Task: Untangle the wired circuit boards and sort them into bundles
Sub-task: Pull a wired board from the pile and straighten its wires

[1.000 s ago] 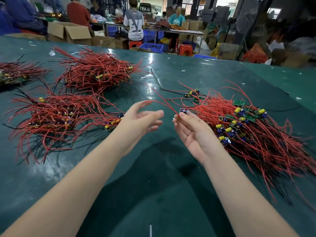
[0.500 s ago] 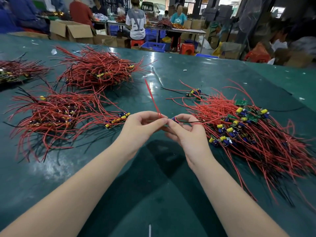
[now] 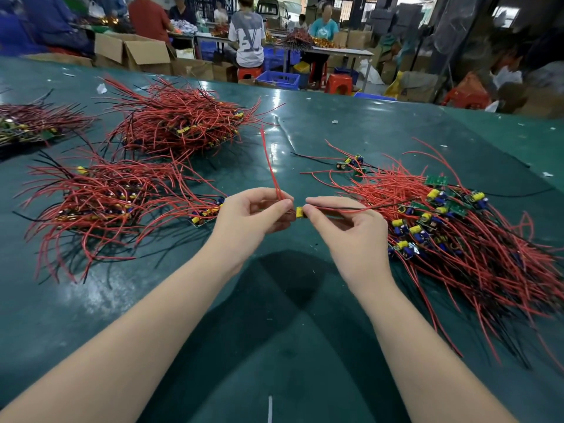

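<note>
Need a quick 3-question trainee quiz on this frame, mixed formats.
1. True or false: the left hand pinches a red wire that sticks up from its grip.
2. Multiple choice: the loose pile with green boards showing lies (A) left of the hands, (B) right of the hands, (C) behind the cardboard box.
3. Fill in: the small part between both hands' fingertips, the capacitor, is ____ in colour.

Key: 1 true; 2 B; 3 yellow. The right hand pinches a red and a black wire leading toward that pile.
</note>
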A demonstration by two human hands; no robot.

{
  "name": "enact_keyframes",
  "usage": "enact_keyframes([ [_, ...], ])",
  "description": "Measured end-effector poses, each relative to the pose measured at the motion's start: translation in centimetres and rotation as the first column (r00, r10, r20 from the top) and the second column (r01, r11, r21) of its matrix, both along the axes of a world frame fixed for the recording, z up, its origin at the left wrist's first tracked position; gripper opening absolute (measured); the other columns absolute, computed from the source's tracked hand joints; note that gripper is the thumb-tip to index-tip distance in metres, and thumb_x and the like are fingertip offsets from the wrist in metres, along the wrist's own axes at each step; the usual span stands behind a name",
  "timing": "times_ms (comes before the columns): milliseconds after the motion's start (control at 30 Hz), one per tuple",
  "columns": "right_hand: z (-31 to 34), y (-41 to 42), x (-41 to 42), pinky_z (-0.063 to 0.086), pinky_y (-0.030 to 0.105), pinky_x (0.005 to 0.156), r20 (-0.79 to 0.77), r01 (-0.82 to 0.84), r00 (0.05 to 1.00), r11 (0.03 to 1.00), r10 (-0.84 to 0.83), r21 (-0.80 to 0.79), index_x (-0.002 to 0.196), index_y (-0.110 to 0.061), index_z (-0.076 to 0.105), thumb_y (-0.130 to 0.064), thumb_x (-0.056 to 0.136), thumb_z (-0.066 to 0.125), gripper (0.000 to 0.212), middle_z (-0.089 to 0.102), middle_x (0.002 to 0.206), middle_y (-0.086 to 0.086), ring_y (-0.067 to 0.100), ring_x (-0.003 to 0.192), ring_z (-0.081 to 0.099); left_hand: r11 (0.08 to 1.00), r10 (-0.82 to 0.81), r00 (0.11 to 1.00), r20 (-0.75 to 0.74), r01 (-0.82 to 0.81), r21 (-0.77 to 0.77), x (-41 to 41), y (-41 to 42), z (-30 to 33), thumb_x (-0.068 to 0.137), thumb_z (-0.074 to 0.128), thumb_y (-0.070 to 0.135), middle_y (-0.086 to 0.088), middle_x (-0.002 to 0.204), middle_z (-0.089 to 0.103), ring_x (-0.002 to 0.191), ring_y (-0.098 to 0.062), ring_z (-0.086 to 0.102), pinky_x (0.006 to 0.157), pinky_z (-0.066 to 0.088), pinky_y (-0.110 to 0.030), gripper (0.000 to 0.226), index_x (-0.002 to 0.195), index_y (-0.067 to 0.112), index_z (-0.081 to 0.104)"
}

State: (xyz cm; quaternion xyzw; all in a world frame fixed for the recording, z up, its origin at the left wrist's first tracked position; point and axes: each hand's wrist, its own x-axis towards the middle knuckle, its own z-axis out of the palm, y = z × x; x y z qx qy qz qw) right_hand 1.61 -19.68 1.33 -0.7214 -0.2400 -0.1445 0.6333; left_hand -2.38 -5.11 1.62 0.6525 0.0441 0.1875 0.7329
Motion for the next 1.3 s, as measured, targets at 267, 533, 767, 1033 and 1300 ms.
enact_keyframes([
  [267, 0.25, 0.25, 0.22, 0.056, 0.026, 0.077, -0.311, -0.062, 0.932, 0.929, 0.184, 0.364, 0.081, -0.011, 0.074, -0.005, 0.083, 0.07, 0.008, 0.074, 0.076, -0.003, 0.009, 0.075, 0.068, 0.995, 0.038, 0.999, 0.028, -0.035, -0.095, -0.06, 0.23, 0.23, 0.089, 0.062, -0.001, -0.003, 0.074, 0.074, 0.075, -0.016, 0.072, 0.069, 0.056, -0.022, 0.011, 0.087, 0.007, 0.07],
  [533, 0.56, 0.65, 0.0, 0.056, 0.023, 0.071, -0.471, -0.069, 0.685, 0.693, 0.555, 0.717, 0.078, -0.008, 0.075, -0.007, 0.083, 0.066, 0.01, 0.075, 0.085, 0.01, 0.016, 0.079, 0.072, 0.875, -0.055, 0.998, -0.033, 0.032, -0.482, 0.19, 0.23, 0.36, 0.089, 0.06, 0.001, -0.009, 0.08, 0.074, 0.077, -0.014, 0.072, 0.067, 0.056, -0.02, 0.008, 0.089, 0.004, 0.068],
  [767, 0.27, 0.63, 0.13, 0.056, 0.023, 0.07, -0.508, -0.043, 0.667, 0.709, 0.544, 0.703, 0.08, -0.008, 0.073, -0.011, 0.077, 0.07, 0.005, 0.074, 0.084, 0.008, 0.016, 0.079, 0.072, 0.838, -0.084, 0.995, -0.05, 0.043, -0.544, 0.34, 0.47, 0.27, 0.088, 0.061, 0.001, -0.01, 0.081, 0.074, 0.075, -0.016, 0.073, 0.065, 0.056, -0.02, 0.006, 0.089, 0.006, 0.065],
  [1033, 0.21, 0.72, -0.09, 0.057, 0.023, 0.071, -0.552, -0.116, 0.672, 0.806, 0.494, 0.58, 0.09, -0.006, 0.068, -0.002, 0.08, 0.068, 0.011, 0.074, 0.08, 0.008, 0.016, 0.073, 0.071, 0.942, -0.044, 0.999, -0.009, 0.038, -0.332, 0.13, 0.08, 0.12, 0.091, 0.057, -0.003, -0.009, 0.079, 0.072, 0.075, -0.016, 0.071, 0.071, 0.056, -0.021, 0.009, 0.092, 0.002, 0.065],
  [1300, 0.26, 0.75, -0.1, 0.057, 0.023, 0.066, -0.538, -0.1, 0.655, 0.767, 0.53, 0.634, 0.084, -0.002, 0.068, -0.005, 0.087, 0.064, 0.006, 0.073, 0.079, 0.009, 0.018, 0.071, 0.071, 0.839, -0.135, 0.99, -0.05, 0.088, -0.536, 0.44, 0.45, 0.23, 0.086, 0.066, 0.008, -0.009, 0.081, 0.073, 0.074, -0.012, 0.071, 0.066, 0.054, -0.015, 0.012, 0.078, 0.005, 0.074],
])
